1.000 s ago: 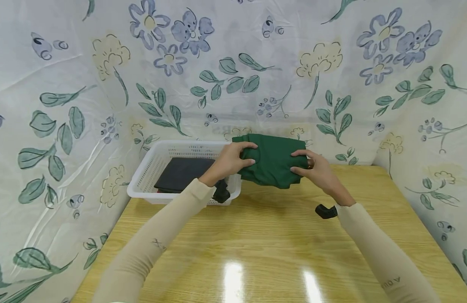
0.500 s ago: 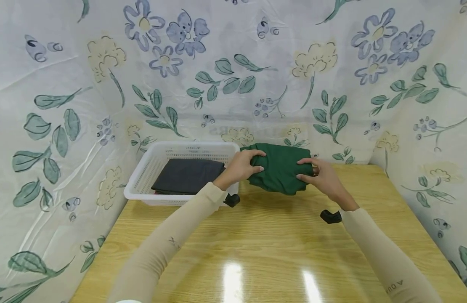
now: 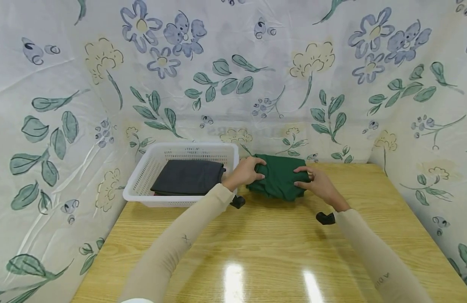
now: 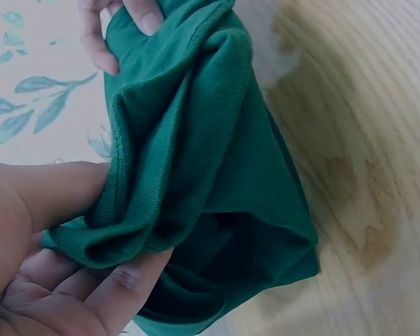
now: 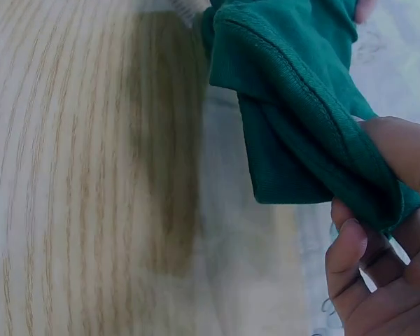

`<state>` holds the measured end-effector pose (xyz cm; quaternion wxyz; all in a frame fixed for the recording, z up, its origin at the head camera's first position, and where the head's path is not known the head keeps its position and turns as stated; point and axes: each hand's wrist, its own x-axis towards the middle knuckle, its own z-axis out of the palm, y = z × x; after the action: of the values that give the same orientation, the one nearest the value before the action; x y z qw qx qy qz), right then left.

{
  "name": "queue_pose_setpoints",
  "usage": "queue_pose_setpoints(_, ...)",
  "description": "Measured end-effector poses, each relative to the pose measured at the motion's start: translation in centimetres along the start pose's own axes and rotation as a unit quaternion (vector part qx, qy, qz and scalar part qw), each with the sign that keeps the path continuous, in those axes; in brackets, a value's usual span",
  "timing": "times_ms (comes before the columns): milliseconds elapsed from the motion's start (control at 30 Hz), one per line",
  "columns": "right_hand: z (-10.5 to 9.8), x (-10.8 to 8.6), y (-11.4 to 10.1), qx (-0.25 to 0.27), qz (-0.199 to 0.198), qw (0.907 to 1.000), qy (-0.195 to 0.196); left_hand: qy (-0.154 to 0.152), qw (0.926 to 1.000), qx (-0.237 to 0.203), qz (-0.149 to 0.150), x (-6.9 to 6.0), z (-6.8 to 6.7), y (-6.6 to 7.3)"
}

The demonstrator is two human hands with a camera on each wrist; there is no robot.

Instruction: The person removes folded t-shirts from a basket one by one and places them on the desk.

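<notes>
Two ends of the cloth (image 3: pixel 280 174) sit pinched between nearly closed fingers (image 4: pixel 129 280) of our left hand (image 3: pixel 245 172) and right hand (image 3: pixel 319 183), over the tabletop (image 3: pixel 279 240) beside the basket (image 3: pixel 169 199); we should keep them level.

Made out a dark X-shaped character (image 3: pixel 186 239) on the left sleeve (image 3: pixel 195 223). Found a short row of small dark characters (image 3: pixel 382 279) across the right sleeve (image 3: pixel 367 244), with a likely A at the right end in the head view; could not read the others. Spotted faint grey lettering (image 3: pixel 282 131) low on the floral backdrop (image 3: pixel 226 109), too washed out to read. Read no whole word in the head view or either wrist view.
</notes>
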<state>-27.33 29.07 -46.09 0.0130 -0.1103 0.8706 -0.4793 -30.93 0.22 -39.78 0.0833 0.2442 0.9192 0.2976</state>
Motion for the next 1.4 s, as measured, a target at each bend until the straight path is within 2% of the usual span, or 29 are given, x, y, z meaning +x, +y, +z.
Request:
queue_pose_setpoints(133,0.4,0.4,0.7,-0.002,0.016,0.9999,-0.002,-0.020,0.9996,0.010,-0.017,0.4,0.5,-0.1)
queue_pose_setpoints(333,1.0,0.9,1.6,-0.023,0.038,0.9990,-0.005,-0.044,0.9984,0.028,-0.019,0.8,1.3,-0.5)
queue_pose_setpoints(500,1.4,1.1,2.0,-0.031,0.057,0.9978,-0.013,-0.066,0.9965,0.027,-0.044,1.0,1.9,-1.0)
queue_pose_setpoints(600,1.6,1.1,2.2,-0.037,0.060,0.9974,-0.012,-0.080,0.9945,0.043,-0.053,1.3,2.3,-1.2)
queue_pose_setpoints(700,1.5,1.1,2.3,-0.041,0.063,0.9971,-0.011,-0.097,0.9914,0.071,-0.053,1.5,2.6,-1.3)
queue_pose_setpoints(900,1.5,0.8,2.6,-0.056,0.070,0.9959,-0.011,-0.138,0.9806,0.124,-0.063,1.7,3.1,-1.2)
queue_pose_setpoints(1067,1.6,0.7,2.9,-0.056,0.077,0.9953,-0.017,-0.144,0.9783,0.134,-0.066,1.6,3.4,-1.0)
queue_pose_setpoints(1300,1.5,0.5,2.8,-0.087,0.057,0.9944,-0.021,-0.162,0.9732,0.147,-0.072,1.6,3.3,-0.7)
queue_pose_setpoints(1400,1.1,0.4,2.8,-0.098,0.054,0.9935,-0.021,-0.153,0.9764,0.136,-0.069,1.7,3.3,-0.6)
